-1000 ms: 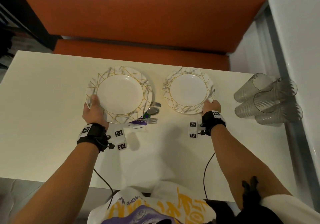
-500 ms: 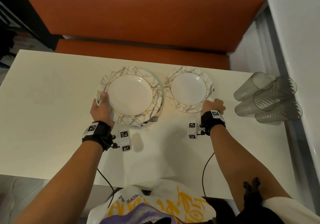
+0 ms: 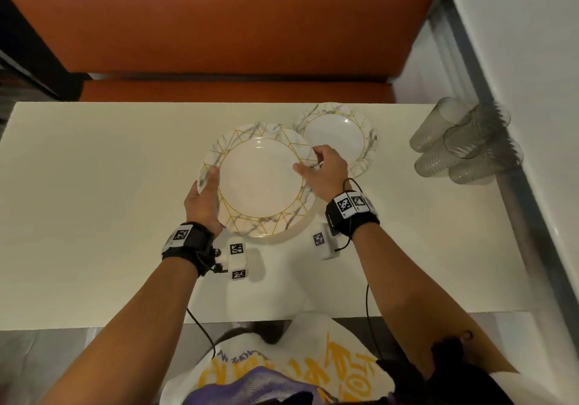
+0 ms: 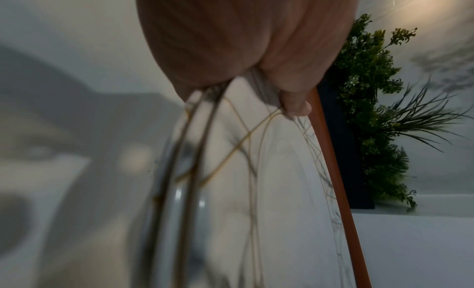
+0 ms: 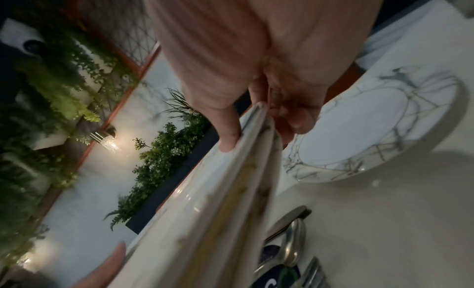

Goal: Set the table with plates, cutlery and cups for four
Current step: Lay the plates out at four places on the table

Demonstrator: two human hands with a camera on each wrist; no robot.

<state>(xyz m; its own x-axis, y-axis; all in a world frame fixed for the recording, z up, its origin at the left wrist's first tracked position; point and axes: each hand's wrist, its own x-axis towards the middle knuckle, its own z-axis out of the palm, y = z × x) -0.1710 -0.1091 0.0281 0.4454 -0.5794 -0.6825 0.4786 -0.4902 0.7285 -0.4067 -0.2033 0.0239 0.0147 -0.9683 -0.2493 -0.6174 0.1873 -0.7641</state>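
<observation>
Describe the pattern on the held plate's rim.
Grey marble veins with gold lines on the plate; head view.

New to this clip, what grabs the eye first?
Both hands, left hand and right hand, grip a stack of marble-and-gold plates lifted mid-table. A single matching plate lies just beyond it on the white table. Clear ribbed cups lie piled at the right edge.

The held plates (image 3: 261, 182) are taking up the table's (image 3: 94, 201) middle, with the cutlery (image 5: 290, 249) lying beneath them. A second plate (image 3: 336, 136) is sitting just beyond, on the far right. Cups (image 3: 463, 144) are crowding the far right corner by the wall (image 3: 532, 91). The table's left half and near edge are lying open for passage.
</observation>
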